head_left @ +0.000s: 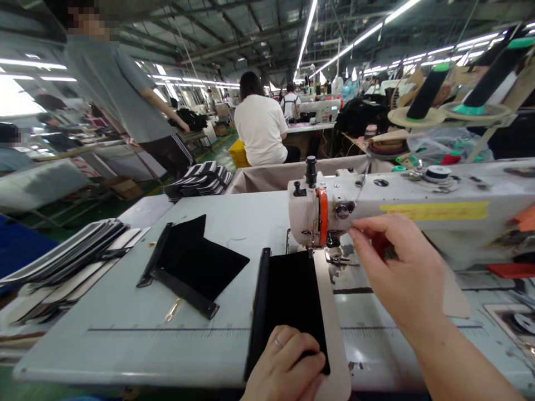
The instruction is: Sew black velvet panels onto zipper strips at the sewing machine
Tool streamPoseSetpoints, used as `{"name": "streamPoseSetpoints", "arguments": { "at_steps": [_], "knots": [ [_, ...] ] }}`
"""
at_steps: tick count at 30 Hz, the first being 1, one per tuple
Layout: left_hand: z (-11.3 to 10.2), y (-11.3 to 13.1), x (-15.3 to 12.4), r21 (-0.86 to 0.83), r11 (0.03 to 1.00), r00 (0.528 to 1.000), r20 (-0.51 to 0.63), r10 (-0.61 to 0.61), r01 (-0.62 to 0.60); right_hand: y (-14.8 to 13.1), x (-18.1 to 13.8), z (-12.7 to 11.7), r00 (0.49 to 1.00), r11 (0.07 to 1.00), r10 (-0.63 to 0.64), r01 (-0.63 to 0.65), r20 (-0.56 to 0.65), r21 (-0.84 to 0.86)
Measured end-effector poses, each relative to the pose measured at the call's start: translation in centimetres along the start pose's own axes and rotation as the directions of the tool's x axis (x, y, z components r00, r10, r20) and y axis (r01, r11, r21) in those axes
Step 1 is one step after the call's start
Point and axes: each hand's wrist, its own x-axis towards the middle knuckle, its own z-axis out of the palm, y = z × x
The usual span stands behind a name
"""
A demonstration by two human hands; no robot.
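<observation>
My left hand presses with curled fingers on a black fabric panel, holding its near right edge. The panel has a dark strip along its left side and lies over a beige piece, its far end under the needle area of the sewing machine. My right hand is raised in front of the machine head, thumb and forefinger pinched beside the thread tension knob; whatever is between them is too small to make out. Left of the panel lie two black fabric pieces with dark edge strips and a gold zipper pull.
Stacks of striped pieces lie at the left, with another stack behind the table. Thread cones stand above the machine. One person sits ahead, and another person stands at the left.
</observation>
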Motion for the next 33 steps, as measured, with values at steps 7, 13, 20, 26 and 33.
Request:
{"name": "streamPoseSetpoints", "arguments": {
  "at_steps": [7,13,20,26,33],
  "knots": [
    [-0.3,0.7,0.0,-0.015,0.997,0.997,0.035,-0.073,0.074,0.6,2.5,-1.3,0.97,0.945,-0.214,0.236,0.117,-0.224],
    [-0.6,1.3,0.0,-0.066,0.986,0.987,0.073,-0.146,0.151,2.5,6.1,-3.1,0.794,0.773,-0.527,0.596,0.303,-0.216],
    [-0.4,1.4,-0.1,-0.077,0.982,0.983,0.075,-0.169,0.175,4.0,7.7,-3.1,0.662,0.666,-0.666,0.736,0.345,-0.126],
    [-0.3,0.7,-0.1,-0.034,0.996,0.996,0.035,-0.085,0.086,3.2,6.9,-3.7,0.695,0.711,-0.581,0.687,0.424,-0.153],
    [-0.2,0.6,0.1,-0.022,0.998,0.998,0.022,-0.059,0.059,2.8,6.5,-4.6,0.727,0.72,-0.591,0.671,0.35,-0.178]
  ]
}}
